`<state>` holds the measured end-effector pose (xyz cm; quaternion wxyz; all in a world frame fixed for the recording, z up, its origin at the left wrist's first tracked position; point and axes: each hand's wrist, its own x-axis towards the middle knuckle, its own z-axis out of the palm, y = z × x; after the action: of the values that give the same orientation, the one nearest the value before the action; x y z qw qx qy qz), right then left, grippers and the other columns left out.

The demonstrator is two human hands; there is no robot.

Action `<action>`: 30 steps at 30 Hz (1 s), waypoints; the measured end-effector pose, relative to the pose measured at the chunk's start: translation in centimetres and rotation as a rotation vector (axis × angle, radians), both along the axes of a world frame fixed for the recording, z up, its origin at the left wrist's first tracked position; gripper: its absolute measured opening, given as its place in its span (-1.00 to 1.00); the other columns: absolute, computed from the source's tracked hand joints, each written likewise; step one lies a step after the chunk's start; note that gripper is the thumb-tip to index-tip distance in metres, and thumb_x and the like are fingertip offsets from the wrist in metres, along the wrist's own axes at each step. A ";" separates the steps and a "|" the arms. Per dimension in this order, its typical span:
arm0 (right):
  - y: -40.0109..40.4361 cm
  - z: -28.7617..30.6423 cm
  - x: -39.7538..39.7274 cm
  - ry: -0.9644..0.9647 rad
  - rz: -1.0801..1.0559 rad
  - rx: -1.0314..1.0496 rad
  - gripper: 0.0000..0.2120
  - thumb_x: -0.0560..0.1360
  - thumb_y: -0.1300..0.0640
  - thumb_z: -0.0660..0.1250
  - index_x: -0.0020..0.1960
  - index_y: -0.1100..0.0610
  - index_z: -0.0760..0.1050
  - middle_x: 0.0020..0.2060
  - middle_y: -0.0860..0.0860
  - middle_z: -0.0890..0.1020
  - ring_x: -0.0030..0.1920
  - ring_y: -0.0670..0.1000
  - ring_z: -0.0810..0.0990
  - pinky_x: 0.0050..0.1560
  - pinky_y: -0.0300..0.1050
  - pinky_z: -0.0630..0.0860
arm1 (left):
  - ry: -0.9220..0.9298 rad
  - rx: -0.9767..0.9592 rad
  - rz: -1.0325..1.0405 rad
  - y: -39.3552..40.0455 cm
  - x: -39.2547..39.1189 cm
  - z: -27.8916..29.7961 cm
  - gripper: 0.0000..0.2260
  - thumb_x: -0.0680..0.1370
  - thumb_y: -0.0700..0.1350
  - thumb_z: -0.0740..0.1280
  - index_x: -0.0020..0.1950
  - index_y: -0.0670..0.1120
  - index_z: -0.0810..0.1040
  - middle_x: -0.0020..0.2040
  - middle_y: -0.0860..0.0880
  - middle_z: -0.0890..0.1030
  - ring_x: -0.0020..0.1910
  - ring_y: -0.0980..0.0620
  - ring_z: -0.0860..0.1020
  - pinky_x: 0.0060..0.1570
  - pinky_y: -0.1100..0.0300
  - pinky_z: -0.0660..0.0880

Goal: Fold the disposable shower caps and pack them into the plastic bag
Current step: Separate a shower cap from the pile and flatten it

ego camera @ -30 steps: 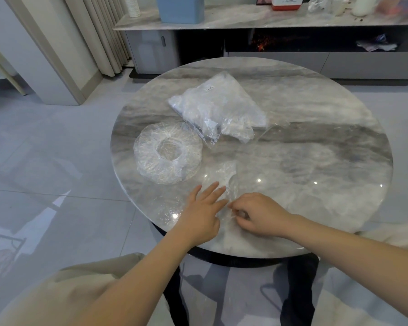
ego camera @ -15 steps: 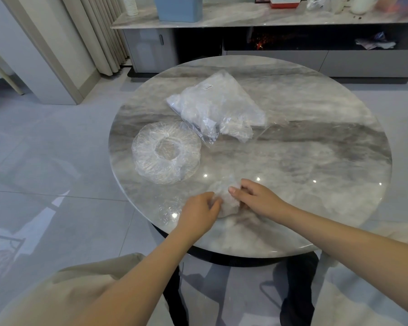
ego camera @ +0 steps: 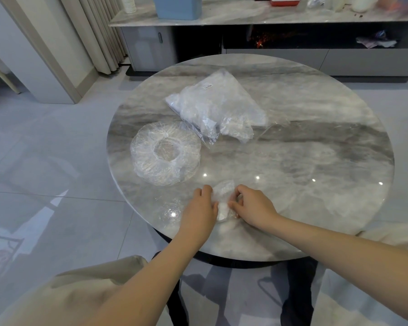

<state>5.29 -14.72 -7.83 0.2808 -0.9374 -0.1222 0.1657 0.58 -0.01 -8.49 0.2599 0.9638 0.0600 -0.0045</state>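
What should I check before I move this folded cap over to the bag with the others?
1. Folded shower cap compact: ok, a small bundle.
2. Both hands gripping it: ok, left hand and right hand pinch it from either side.
3. Plastic bag within reach on the table: ok.
4. Bag mouth open: cannot tell; caps spill at its near end.
5. Path to the bag free: ok, bare marble between.
6. Caps still to fold: not ok, the opened shower cap lies flat.
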 end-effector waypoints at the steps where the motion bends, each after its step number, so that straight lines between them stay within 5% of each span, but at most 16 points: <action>1: 0.1 0.0 0.0 -0.016 0.007 -0.022 -0.87 0.54 0.02 0.28 -0.01 0.07 0.41 -0.23 -0.06 0.58 -0.15 0.01 0.59 -0.15 -0.08 0.49 | -0.020 0.041 0.002 0.1 0.0 -0.2 -0.72 0.59 -0.11 0.23 0.27 -0.14 0.34 0.12 -0.07 0.41 -0.21 -0.05 0.51 -0.30 0.19 0.43; 5: 0.2 0.1 0.0 -0.051 0.004 -0.070 -0.79 0.54 -0.03 0.27 0.06 0.08 0.37 -0.20 -0.06 0.57 -0.14 0.01 0.57 -0.16 -0.08 0.47 | -0.305 0.149 -0.040 0.8 0.4 -1.5 -0.59 0.31 -0.25 0.48 0.08 -0.15 0.41 -0.04 -0.14 0.47 -0.21 -0.06 0.48 -0.34 0.21 0.43; 9: -0.3 -0.1 0.1 -0.090 0.002 -0.046 -0.75 0.51 -0.03 0.33 -0.03 0.05 0.28 -0.30 -0.07 0.52 -0.30 -0.05 0.50 -0.29 -0.14 0.40 | -0.470 0.273 -0.188 1.4 0.6 -1.6 -0.63 0.15 -0.40 0.47 -0.16 -0.11 0.48 -0.18 -0.06 0.48 -0.18 0.00 0.32 -0.18 0.22 0.27; 12: -0.8 0.1 0.1 -0.158 0.055 0.048 -0.83 0.50 0.09 0.34 -0.09 0.03 0.33 -0.37 -0.12 0.43 -0.34 -0.12 0.41 -0.32 -0.21 0.32 | -0.439 0.334 -0.275 1.4 0.1 -1.9 -0.77 0.22 -0.30 0.47 -0.19 -0.07 0.60 -0.17 -0.01 0.54 -0.11 0.01 0.35 -0.10 0.19 0.21; 15: -0.8 0.3 -0.1 -0.344 0.220 0.098 -0.95 0.46 0.11 0.34 -0.07 0.05 0.53 -0.24 -0.12 0.49 -0.19 -0.12 0.40 -0.16 -0.25 0.32 | -0.357 0.297 -0.287 1.6 -0.5 -1.7 -0.82 0.40 -0.05 0.29 -0.07 -0.05 0.61 -0.09 0.03 0.56 -0.08 -0.02 0.48 -0.04 0.16 0.22; 21: -1.8 -0.9 -0.1 -0.412 0.497 -0.058 -0.54 0.40 -0.20 0.19 0.11 0.05 0.61 0.01 -0.12 0.60 0.08 -0.05 0.42 0.10 -0.20 0.26 | -0.190 0.183 -0.350 2.1 -0.6 -1.4 -0.55 0.45 0.24 0.17 0.13 -0.02 0.57 0.02 0.05 0.54 0.00 0.04 0.48 0.07 0.20 0.16; 26: -1.6 -1.0 0.3 -0.496 0.512 -0.037 -0.69 0.39 -0.02 0.19 -0.03 0.06 0.62 -0.13 -0.13 0.62 0.01 -0.08 0.40 0.04 -0.17 0.36 | -0.182 0.148 -0.376 2.3 -0.3 -1.0 -0.56 0.42 0.10 0.08 0.15 -0.01 0.59 0.06 0.05 0.56 0.05 0.02 0.48 0.04 0.25 0.13; 30: -1.4 -0.1 0.4 -0.447 0.396 0.041 -0.72 0.40 -0.04 0.16 -0.17 0.08 0.58 -0.28 -0.06 0.55 -0.09 -0.14 0.34 0.01 -0.19 0.28 | -0.125 -0.125 -0.249 1.8 -0.1 -0.2 -0.72 0.46 -0.02 0.12 -0.14 0.02 0.64 -0.16 0.13 0.61 -0.12 0.20 0.47 0.02 0.24 0.21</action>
<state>5.65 -16.16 -7.97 0.2281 -0.9028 -0.3647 0.0042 0.44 1.78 -8.70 0.3200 0.9441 -0.0768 0.0198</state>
